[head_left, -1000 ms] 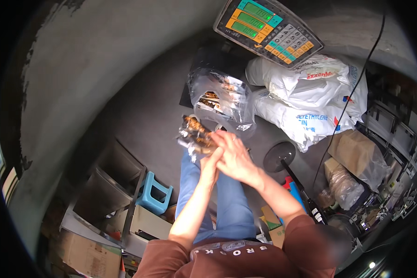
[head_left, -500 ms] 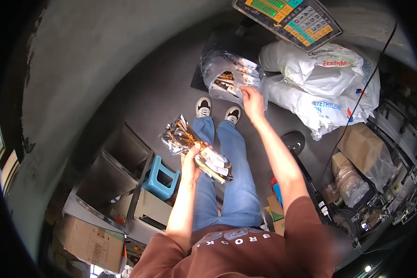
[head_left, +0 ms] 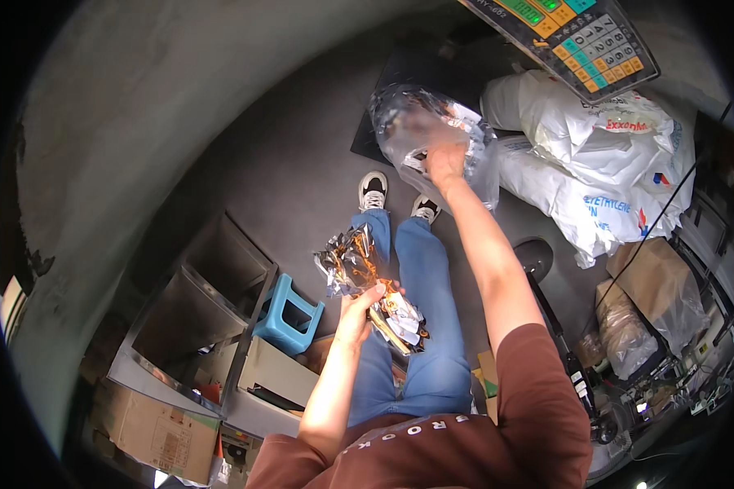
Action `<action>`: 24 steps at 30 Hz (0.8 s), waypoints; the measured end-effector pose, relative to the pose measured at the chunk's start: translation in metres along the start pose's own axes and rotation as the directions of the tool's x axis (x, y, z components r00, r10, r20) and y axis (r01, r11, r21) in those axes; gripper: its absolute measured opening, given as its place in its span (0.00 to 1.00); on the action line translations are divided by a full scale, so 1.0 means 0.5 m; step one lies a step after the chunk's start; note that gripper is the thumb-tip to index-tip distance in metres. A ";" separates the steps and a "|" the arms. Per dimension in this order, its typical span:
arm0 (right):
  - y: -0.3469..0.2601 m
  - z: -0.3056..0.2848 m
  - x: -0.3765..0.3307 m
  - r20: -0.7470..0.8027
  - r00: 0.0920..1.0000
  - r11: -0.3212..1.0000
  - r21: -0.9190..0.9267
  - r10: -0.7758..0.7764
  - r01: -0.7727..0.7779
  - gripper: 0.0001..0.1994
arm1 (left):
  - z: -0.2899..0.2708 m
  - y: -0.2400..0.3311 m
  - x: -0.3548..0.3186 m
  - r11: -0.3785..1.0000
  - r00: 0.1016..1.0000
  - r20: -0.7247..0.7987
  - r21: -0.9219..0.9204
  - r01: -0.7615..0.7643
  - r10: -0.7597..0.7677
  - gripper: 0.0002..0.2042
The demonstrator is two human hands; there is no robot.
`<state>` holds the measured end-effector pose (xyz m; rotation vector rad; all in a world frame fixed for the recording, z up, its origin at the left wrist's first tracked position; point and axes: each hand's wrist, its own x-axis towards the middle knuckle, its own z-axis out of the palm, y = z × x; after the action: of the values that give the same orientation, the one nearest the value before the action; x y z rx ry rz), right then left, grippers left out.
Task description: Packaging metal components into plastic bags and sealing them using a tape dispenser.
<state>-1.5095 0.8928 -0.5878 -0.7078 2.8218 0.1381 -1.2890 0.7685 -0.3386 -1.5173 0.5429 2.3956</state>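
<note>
My left hand (head_left: 362, 314) is closed round a bundle of crinkly clear packets (head_left: 352, 257) with orange, dark and white contents, held above my legs. A large clear plastic bag (head_left: 483, 175) lies open on a black platform (head_left: 369, 145) in front of my shoes. More such packets (head_left: 462, 116) show inside it, along its far right side. My right hand (head_left: 446, 163) reaches into the bag's mouth. Its fingers are smeared by motion and partly behind the film, so whether they hold anything is hidden.
A scale's keypad and display (head_left: 579, 45) hang over the far right. White sacks (head_left: 595, 163) are piled right of the bag. A blue stool (head_left: 289, 314) and metal cabinet (head_left: 192, 326) stand at left, above a cardboard box (head_left: 155, 432). Wrapped brown parcels (head_left: 656, 281) sit at right.
My right hand has gone from the bag's near right edge into its mouth. My left hand still grips the bundle, which is now lower and further right in the picture. The view has shifted.
</note>
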 end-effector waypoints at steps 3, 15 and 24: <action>0.002 -0.022 0.003 0.093 0.992 0.996 0.030 -0.089 0.087 0.17 | -0.008 0.020 -0.007 1.000 0.998 0.054 -0.019 0.015 -0.014 0.14; 0.078 -0.456 -0.096 0.411 0.903 0.318 0.879 -0.125 -0.356 0.16 | 0.070 0.059 -0.020 0.988 0.979 0.132 -0.049 -0.150 0.155 0.21; -0.082 -0.601 -0.290 0.312 0.934 0.653 0.746 -0.173 -0.128 0.29 | 0.118 0.021 -0.023 0.930 0.926 0.251 0.167 -0.328 0.282 0.40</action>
<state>-1.4248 0.8789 -0.2628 -0.4375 2.1825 -0.8090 -1.3360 0.7848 -0.3034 -1.1264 1.0067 2.5936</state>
